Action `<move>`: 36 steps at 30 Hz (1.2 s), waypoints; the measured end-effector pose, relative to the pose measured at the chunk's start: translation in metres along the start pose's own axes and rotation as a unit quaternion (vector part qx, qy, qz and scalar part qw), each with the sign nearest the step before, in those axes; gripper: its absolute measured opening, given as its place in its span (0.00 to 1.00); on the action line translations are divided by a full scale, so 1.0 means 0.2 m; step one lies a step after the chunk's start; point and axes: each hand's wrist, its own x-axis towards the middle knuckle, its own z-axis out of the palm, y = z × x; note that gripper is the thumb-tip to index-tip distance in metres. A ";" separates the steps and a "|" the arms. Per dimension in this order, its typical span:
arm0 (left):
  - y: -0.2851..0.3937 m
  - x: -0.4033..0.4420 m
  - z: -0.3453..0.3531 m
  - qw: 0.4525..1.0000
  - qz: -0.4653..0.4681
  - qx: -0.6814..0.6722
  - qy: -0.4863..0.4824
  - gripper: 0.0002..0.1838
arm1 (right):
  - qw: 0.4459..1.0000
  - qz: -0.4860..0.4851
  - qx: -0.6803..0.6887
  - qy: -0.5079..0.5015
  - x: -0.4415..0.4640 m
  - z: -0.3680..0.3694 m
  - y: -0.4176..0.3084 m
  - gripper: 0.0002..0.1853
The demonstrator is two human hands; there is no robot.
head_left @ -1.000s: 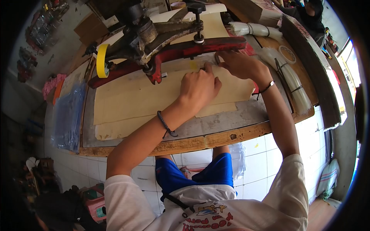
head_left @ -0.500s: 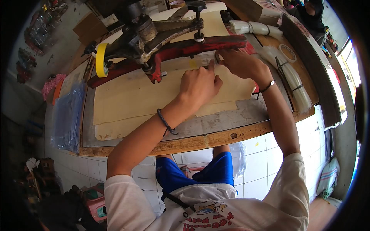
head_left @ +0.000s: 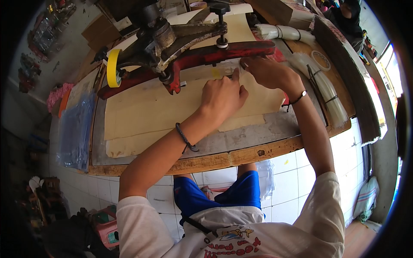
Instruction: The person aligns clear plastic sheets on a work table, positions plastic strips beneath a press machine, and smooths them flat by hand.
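Note:
My left hand (head_left: 221,95) rests on the cream sheet (head_left: 146,109), its index finger stretched forward onto clear plastic (head_left: 228,68), thumb apart and other fingers curled; it holds nothing. My right hand (head_left: 271,72) is just right of that fingertip, close under the red press bar (head_left: 198,58). Its fingers are bent together and partly hidden, so what they pinch cannot be made out. The bar hangs from a dark metal press arm (head_left: 189,36) with a black screw knob (head_left: 220,7). A yellow tape roll (head_left: 113,68) hangs at the bar's left side.
Clear plastic sleeves (head_left: 76,129) lie at the table's left end. Bundles of clear strips (head_left: 329,92) and a white ring (head_left: 320,60) lie on the right. The wooden edge (head_left: 206,162) borders the table near me. Another person (head_left: 347,19) is at the far right.
My right hand's fingers have shifted slightly near the bar. My left hand stays in almost the same place, and the press bar has hardly moved.

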 end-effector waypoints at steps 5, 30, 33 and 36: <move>0.00 0.00 0.00 1.000 0.001 0.007 -0.001 0.29 | 1.000 -0.006 0.011 -0.005 0.00 0.00 0.01 0.18; -0.01 0.00 0.02 1.000 0.006 -0.006 0.007 0.29 | 0.999 -0.022 0.028 0.014 0.00 -0.03 -0.02 0.26; 0.00 0.00 0.02 1.000 0.006 -0.005 0.005 0.29 | 0.999 -0.036 0.025 0.022 0.01 0.00 0.00 0.24; 0.00 0.00 0.01 1.000 0.003 0.000 -0.001 0.29 | 0.999 -0.025 0.028 0.011 0.01 -0.01 0.00 0.22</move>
